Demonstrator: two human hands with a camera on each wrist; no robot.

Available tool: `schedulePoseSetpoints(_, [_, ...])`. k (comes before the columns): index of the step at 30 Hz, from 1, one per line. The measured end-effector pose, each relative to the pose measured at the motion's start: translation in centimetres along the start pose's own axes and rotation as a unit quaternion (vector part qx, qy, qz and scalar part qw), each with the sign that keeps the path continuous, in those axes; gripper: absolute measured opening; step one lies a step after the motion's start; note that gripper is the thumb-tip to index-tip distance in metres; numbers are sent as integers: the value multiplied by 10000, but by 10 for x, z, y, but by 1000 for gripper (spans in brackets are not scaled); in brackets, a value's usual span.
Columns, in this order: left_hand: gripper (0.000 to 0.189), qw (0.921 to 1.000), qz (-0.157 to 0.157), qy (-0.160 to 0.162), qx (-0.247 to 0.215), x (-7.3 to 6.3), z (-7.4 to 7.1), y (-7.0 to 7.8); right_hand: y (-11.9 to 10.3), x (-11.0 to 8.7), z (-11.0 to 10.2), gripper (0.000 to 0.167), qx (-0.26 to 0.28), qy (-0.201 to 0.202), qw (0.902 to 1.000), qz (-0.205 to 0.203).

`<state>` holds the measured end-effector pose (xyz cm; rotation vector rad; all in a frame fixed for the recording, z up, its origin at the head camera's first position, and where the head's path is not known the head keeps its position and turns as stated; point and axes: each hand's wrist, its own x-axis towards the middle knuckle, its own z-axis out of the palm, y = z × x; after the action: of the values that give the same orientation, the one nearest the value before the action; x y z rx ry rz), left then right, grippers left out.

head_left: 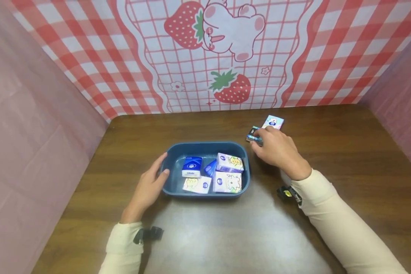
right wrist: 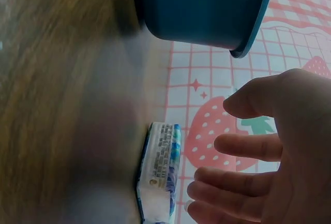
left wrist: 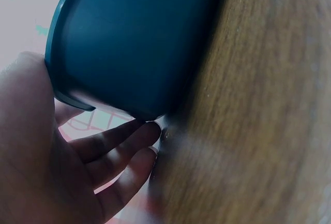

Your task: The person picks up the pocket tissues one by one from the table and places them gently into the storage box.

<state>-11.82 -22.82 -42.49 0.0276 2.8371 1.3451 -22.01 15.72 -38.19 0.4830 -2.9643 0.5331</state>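
Observation:
A blue plastic basin (head_left: 205,195) stands on the table, with several tissue packs inside. My left hand (head_left: 148,186) holds its left end, thumb over the rim and fingers against the outer wall, as the left wrist view shows. To the right of the basin, my right hand (head_left: 277,148) hovers over a small tissue pack (head_left: 253,133) with dark and blue printing. In the right wrist view, its fingers (right wrist: 238,180) are spread loosely, apart from that pack. Just beyond lies a pale blue tissue pack (head_left: 273,121), partly covered by the hand in the head view.
Inside the basin are a dark blue tissue pack (head_left: 192,165), a white one (head_left: 196,184) and two stacked-looking white-purple packs (head_left: 229,161) at the right. A checked strawberry cloth (head_left: 191,76) hangs behind the wooden table (head_left: 123,140). Pink cloth (head_left: 37,133) covers the left side.

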Motion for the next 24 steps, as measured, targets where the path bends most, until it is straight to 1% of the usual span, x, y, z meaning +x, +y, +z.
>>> schedulePoseSetpoints(4, [54,10000,0,1,-4,-3,0,-2,2,0,2,41,-61,-50,10000,-17])
schedulePoseSetpoints(10, [54,10000,-77,-23,25,-5,1,0,6,1,5,41,-111,58,9999,-119])
schedulePoseSetpoints(15, [54,10000,-46,-8,31,-4,1,-1,8,5,5,41,-129,99,9998,-142])
schedulePoseSetpoints(24, [54,10000,-15,-23,41,-3,1,2,11,8,4,44,-84,-71,9999,0])
